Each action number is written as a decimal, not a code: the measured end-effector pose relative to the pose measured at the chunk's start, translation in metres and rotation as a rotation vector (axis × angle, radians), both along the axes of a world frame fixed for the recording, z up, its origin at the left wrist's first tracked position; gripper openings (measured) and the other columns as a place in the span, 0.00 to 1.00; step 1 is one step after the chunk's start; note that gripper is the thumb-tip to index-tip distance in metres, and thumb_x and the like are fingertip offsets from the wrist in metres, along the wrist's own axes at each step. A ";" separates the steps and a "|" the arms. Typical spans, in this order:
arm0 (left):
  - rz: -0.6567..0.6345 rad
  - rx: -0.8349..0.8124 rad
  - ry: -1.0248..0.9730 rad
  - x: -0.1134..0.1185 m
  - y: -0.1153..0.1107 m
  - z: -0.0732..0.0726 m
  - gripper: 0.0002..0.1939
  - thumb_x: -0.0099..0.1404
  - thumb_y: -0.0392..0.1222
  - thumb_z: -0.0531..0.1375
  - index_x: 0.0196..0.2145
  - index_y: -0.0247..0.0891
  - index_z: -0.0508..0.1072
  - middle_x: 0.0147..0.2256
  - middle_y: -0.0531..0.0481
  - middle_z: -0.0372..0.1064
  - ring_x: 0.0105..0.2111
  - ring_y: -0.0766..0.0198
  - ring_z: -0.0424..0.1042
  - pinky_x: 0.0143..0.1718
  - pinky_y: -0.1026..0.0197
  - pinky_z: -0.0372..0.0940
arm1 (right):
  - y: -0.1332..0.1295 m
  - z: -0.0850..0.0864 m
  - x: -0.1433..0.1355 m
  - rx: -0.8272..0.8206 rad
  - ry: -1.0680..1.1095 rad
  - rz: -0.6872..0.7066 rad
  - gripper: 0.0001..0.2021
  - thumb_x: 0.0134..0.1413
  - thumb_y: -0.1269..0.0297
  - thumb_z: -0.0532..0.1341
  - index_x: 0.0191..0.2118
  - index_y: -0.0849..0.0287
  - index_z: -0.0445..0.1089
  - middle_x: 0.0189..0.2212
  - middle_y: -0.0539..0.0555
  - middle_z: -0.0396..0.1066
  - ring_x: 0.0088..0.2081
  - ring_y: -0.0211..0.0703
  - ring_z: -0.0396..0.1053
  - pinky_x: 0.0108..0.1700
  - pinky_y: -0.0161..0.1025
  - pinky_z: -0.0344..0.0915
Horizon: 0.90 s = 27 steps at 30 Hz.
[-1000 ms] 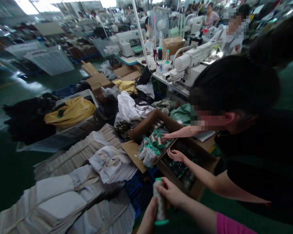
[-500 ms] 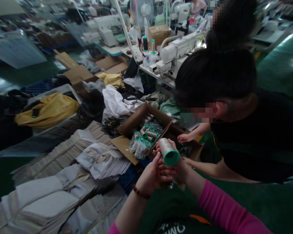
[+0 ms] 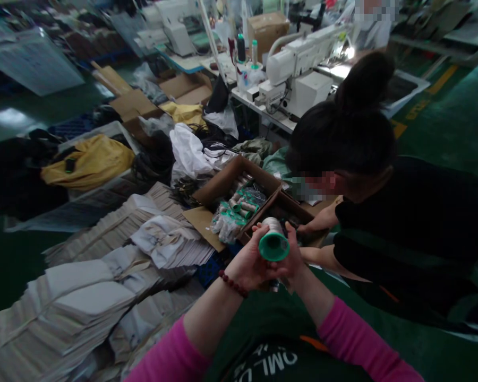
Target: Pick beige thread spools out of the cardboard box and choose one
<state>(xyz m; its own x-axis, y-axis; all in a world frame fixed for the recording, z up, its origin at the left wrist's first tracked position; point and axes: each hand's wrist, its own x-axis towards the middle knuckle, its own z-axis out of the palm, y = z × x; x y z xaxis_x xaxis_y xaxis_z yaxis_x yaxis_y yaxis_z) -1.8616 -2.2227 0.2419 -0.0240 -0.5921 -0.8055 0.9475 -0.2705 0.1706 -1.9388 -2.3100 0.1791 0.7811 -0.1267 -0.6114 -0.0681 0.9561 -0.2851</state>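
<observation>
A thread spool (image 3: pixel 273 244) with pale thread and a green base is held between my two hands, its hollow green end facing me. My left hand (image 3: pixel 253 265), with a dark red bead bracelet at the wrist, wraps round the spool's left side and underside. My right hand (image 3: pixel 292 254) closes on its right side. Just beyond the hands stands an open cardboard box (image 3: pixel 219 183) with green-ended spools (image 3: pixel 245 204), some in clear plastic. A second open box (image 3: pixel 289 207) adjoins it on the right.
A person in black (image 3: pixel 402 228) bends over the second box from the right, arms close to my right hand. Tied paper stacks (image 3: pixel 87 292) lie at the left. Behind are a crate with yellow cloth (image 3: pixel 91 162), white bags (image 3: pixel 187 151) and a sewing machine (image 3: pixel 281 66).
The spool has turned so its green end faces me more directly, and my right hand's thumb shows beside it. The other person has leaned lower, a hand reaching into the second box.
</observation>
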 end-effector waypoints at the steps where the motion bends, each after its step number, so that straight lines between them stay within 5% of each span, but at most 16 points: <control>1: -0.042 0.053 -0.051 0.000 0.001 -0.002 0.28 0.63 0.63 0.56 0.40 0.32 0.74 0.22 0.50 0.69 0.17 0.66 0.67 0.24 0.58 0.70 | -0.003 0.000 -0.002 0.027 -0.024 -0.017 0.30 0.61 0.39 0.47 0.48 0.62 0.68 0.38 0.55 0.74 0.40 0.44 0.73 0.44 0.39 0.71; 4: -0.184 0.140 -0.220 -0.001 0.002 -0.006 0.28 0.59 0.66 0.59 0.33 0.34 0.73 0.19 0.51 0.66 0.16 0.66 0.64 0.21 0.58 0.68 | -0.004 -0.005 -0.004 0.096 -0.075 -0.068 0.23 0.64 0.48 0.49 0.44 0.63 0.69 0.35 0.53 0.74 0.38 0.40 0.73 0.46 0.37 0.70; 7: -0.250 0.120 -0.280 -0.004 0.001 -0.004 0.32 0.56 0.71 0.58 0.25 0.34 0.70 0.17 0.53 0.62 0.15 0.68 0.61 0.21 0.58 0.69 | 0.006 -0.011 -0.002 0.105 -0.134 -0.149 0.23 0.60 0.44 0.50 0.39 0.60 0.69 0.34 0.53 0.74 0.40 0.42 0.72 0.51 0.43 0.68; 11: -0.248 0.135 -0.335 -0.013 -0.003 0.004 0.28 0.57 0.67 0.60 0.24 0.35 0.67 0.17 0.56 0.59 0.14 0.71 0.59 0.19 0.61 0.69 | 0.016 -0.013 -0.001 0.082 -0.181 -0.183 0.24 0.54 0.40 0.53 0.38 0.57 0.69 0.30 0.49 0.71 0.37 0.40 0.70 0.54 0.45 0.66; 14: -0.267 0.172 -0.355 -0.020 -0.007 0.002 0.27 0.59 0.64 0.59 0.22 0.35 0.66 0.16 0.56 0.59 0.14 0.70 0.60 0.17 0.62 0.68 | 0.016 -0.012 -0.002 0.059 -0.179 -0.123 0.27 0.53 0.36 0.50 0.39 0.56 0.69 0.30 0.50 0.69 0.34 0.41 0.68 0.47 0.47 0.69; 22: -0.261 0.216 -0.362 -0.027 -0.013 -0.007 0.29 0.62 0.64 0.57 0.18 0.35 0.66 0.14 0.54 0.57 0.12 0.68 0.59 0.15 0.63 0.63 | 0.020 -0.009 -0.003 -0.057 -0.138 -0.114 0.30 0.58 0.37 0.38 0.42 0.53 0.66 0.38 0.53 0.68 0.43 0.43 0.67 0.46 0.48 0.66; 27: -0.094 0.302 -0.349 -0.032 -0.021 -0.005 0.18 0.66 0.54 0.58 0.37 0.34 0.74 0.23 0.49 0.70 0.20 0.66 0.69 0.22 0.66 0.65 | 0.020 -0.014 -0.006 -0.105 -0.145 -0.083 0.31 0.59 0.38 0.36 0.46 0.53 0.66 0.46 0.56 0.68 0.51 0.45 0.65 0.47 0.50 0.65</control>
<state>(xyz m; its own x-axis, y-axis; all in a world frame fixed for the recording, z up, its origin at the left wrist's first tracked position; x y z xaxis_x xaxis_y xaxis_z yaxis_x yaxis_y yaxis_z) -1.8932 -2.2438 0.2366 0.2368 -0.3378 -0.9109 0.8164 -0.4391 0.3751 -1.9449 -2.2901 0.1649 0.8443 -0.2512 -0.4734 0.0585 0.9212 -0.3846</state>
